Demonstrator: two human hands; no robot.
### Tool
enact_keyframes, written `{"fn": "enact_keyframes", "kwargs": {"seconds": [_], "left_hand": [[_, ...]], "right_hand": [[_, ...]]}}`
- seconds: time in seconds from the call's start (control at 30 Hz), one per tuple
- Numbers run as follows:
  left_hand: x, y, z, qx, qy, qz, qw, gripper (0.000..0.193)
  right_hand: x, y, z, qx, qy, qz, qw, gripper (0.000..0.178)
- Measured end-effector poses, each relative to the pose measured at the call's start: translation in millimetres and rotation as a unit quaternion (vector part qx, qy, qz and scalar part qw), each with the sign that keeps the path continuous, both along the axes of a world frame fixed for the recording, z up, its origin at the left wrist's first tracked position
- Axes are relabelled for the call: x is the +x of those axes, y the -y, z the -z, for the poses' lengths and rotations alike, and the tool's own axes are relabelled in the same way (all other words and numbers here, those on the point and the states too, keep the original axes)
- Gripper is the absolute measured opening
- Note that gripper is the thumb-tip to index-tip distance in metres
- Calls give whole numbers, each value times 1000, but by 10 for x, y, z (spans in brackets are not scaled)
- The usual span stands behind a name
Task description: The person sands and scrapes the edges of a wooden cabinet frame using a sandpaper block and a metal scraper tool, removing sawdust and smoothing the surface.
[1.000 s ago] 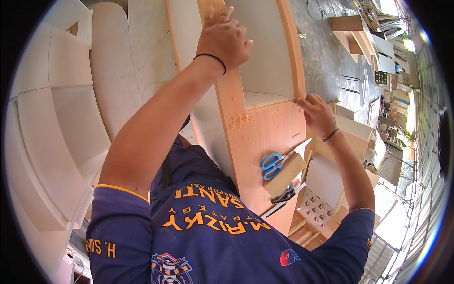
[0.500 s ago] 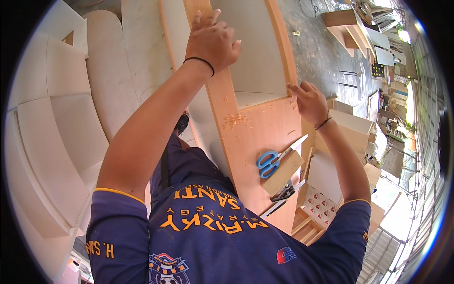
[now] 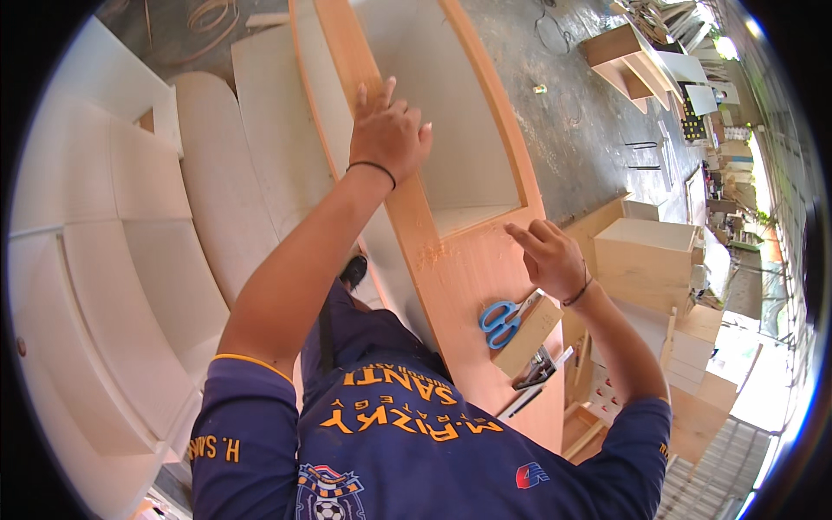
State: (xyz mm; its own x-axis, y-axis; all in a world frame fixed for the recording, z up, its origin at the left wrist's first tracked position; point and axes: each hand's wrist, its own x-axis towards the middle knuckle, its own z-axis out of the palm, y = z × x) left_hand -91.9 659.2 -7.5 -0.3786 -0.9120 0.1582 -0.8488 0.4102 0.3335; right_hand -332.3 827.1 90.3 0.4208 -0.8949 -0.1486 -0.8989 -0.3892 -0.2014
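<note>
A wood-coloured cabinet [image 3: 472,277] lies before me, with a long framed opening in its face. My left hand [image 3: 387,134] rests on the left rail of that frame, fingers stretched out and nothing held. Over the panel, just below the opening's right corner, is my right hand [image 3: 555,258]; its index finger points out, the others are bent, and no object shows in it. Small curled wood shavings [image 3: 431,256] lie by the opening's near left corner. Nearer to me are blue-handled scissors [image 3: 500,325], partly under a tan flat block [image 3: 527,338].
Beside the block sit dark and metal tools [image 3: 536,370], too cluttered to name. White cabinets [image 3: 95,286] stand at my left, near long pale boards [image 3: 212,165]. Right of the cabinet are wooden boxes [image 3: 646,260]; an open wooden unit [image 3: 628,65] stands on the concrete floor.
My right hand has left the frame's outer right edge and come inward over the panel. My left hand has slid a little nearer along the left rail. The whole view has shifted slightly.
</note>
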Motion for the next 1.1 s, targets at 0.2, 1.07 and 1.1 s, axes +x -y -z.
{"fn": "enact_keyframes", "kwargs": {"seconds": [0.2,1.07,1.1], "left_hand": [[-312,-604,127,-27,-17,148,988,53],[-841,357,263,-57,36,218,974,62],[-826,328,177,-62,58,240,967,60]], "right_hand": [[43,-590,-365,-62,207,271,938,33],[748,-3475,-103,-264,386,682,562,15],[769,-3475,-92,-270,389,683,556,15]]}}
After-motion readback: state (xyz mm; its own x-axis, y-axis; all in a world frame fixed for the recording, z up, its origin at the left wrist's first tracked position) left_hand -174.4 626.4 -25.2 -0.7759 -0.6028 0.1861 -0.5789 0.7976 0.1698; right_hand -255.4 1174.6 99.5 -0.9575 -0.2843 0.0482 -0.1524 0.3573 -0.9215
